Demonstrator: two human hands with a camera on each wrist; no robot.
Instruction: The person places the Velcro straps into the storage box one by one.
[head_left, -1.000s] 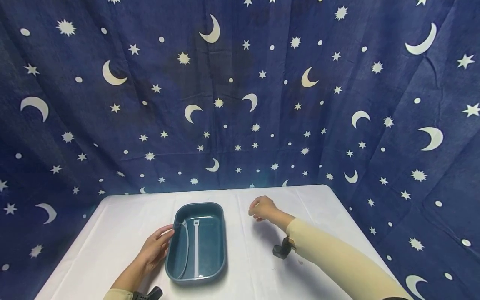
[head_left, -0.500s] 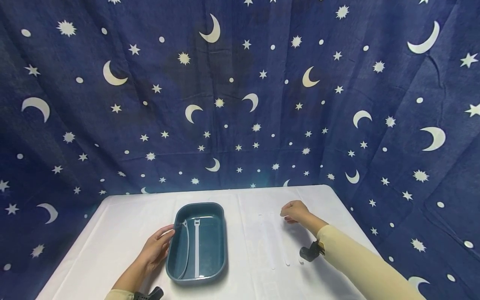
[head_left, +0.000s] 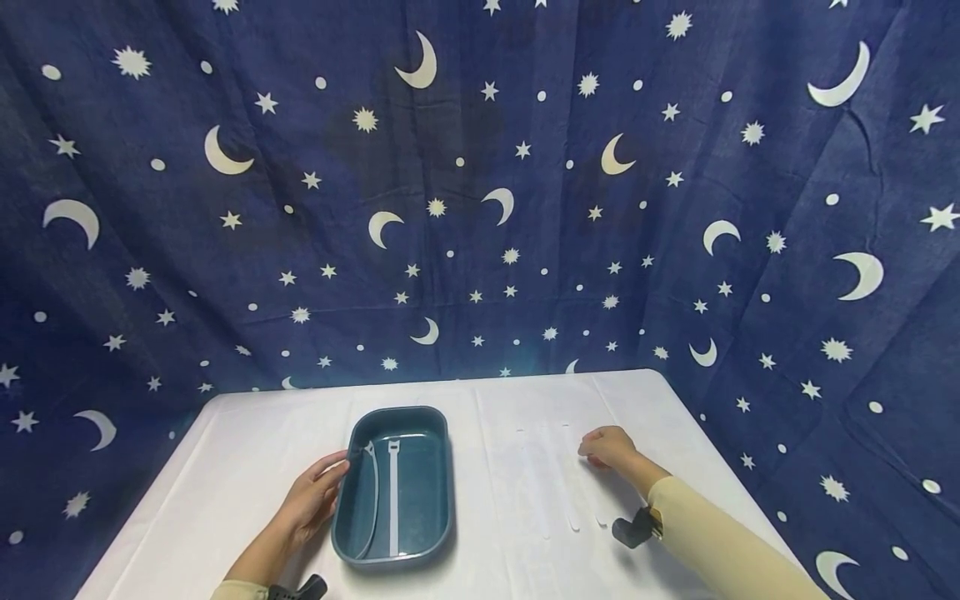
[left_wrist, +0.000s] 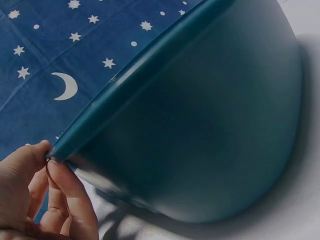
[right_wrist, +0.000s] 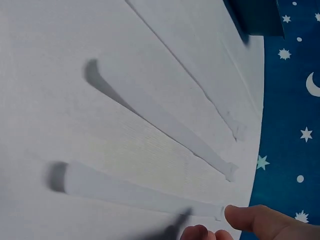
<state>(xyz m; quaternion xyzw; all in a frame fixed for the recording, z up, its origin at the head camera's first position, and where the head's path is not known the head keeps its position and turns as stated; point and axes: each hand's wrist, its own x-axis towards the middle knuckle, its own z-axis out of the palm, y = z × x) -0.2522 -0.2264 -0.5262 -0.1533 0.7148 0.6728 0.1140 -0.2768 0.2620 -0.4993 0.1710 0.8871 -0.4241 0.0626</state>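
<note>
A dark teal plastic box stands on the white table, left of the middle. My left hand holds its left rim, thumb and forefinger pinching the edge in the left wrist view. Two pale strap ties with slotted heads lie inside: a flat one and a bowed one by the left wall. On the right of the table, my right hand is at the slotted end of a white strap tie. Its thumb is right at that end, apart from the other fingertips.
Two more white strap ties, a middle one and one nearer the box, lie on the white cloth, hard to make out against it. A dark blue moon-and-star curtain hangs behind and at the sides.
My right hand has moved right, away from the box, then slightly nearer, uncovering strap ties on the cloth. My left hand and the box have stayed put.
</note>
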